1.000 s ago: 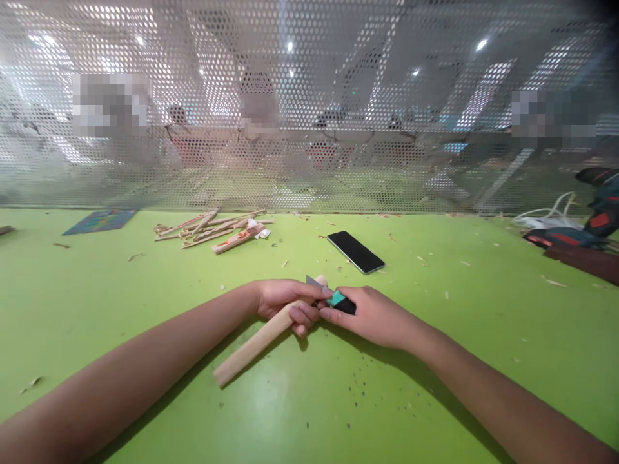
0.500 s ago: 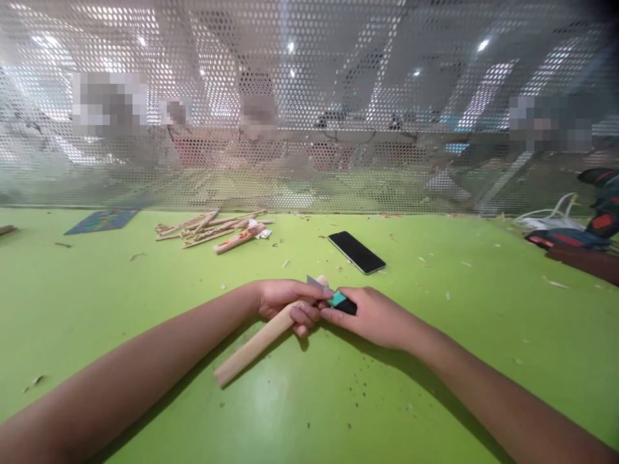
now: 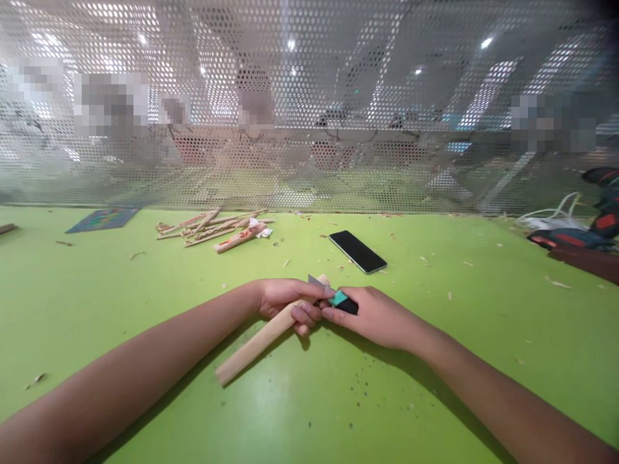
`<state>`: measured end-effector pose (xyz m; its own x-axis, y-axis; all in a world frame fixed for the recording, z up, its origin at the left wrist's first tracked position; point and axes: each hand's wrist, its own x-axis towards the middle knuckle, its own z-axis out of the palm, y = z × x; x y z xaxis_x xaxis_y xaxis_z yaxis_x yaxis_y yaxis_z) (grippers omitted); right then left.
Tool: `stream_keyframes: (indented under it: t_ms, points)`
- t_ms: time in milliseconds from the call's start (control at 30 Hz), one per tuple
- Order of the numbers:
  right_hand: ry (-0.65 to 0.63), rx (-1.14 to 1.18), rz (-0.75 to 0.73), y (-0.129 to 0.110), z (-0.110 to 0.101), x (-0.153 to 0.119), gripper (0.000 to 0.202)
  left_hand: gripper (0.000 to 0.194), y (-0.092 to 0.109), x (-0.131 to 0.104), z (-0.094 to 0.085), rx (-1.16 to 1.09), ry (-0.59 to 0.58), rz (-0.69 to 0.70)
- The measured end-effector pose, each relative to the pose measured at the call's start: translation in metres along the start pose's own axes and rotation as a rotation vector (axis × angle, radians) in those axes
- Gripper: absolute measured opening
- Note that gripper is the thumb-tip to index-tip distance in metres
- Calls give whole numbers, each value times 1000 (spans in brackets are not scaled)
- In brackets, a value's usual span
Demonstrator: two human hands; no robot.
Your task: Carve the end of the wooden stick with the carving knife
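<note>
My left hand (image 3: 290,301) is closed around a pale wooden stick (image 3: 258,348), which slants from the lower left up to the far right. Its far end pokes out beyond my fingers. In my right hand (image 3: 377,316) is a utility knife (image 3: 344,301) with a black and teal handle. The knife's grey blade (image 3: 316,281) lies across the stick near that far end. My left thumb presses at the knife's front, by the base of the blade. Both hands meet low over the green table (image 3: 271,419).
A phone (image 3: 358,251) lies beyond my hands. Back left are a pile of thin wooden sticks (image 3: 207,225), a red-stained wood piece (image 3: 240,238) and a patterned sheet (image 3: 103,220). A dark power tool (image 3: 604,212) stands far right. Behind rises a perforated screen (image 3: 309,161); wood shavings are scattered about.
Almost nothing differs. The view has shifted very slightly; both hands keep the same hold on the stick and the knife.
</note>
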<state>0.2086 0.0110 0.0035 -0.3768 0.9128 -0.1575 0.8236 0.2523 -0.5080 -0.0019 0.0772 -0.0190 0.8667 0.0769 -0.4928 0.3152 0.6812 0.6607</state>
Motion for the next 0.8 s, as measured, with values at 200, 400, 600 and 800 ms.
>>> stream_keyframes:
  t_ms: [200,400,600,800]
  points:
    - [1,3,0,1,1,1,45,42,-1,1,-2,-5,-12,8]
    - [-6,16,1,1,0,-1,44,42,-1,2,-2,-7,-16,10]
    - [-4,24,1,0,-1,-1,43,43,-1,3,-3,-7,-18,11]
    - [-4,28,5,0,0,-1,44,43,-1,3,-4,-12,-22,12]
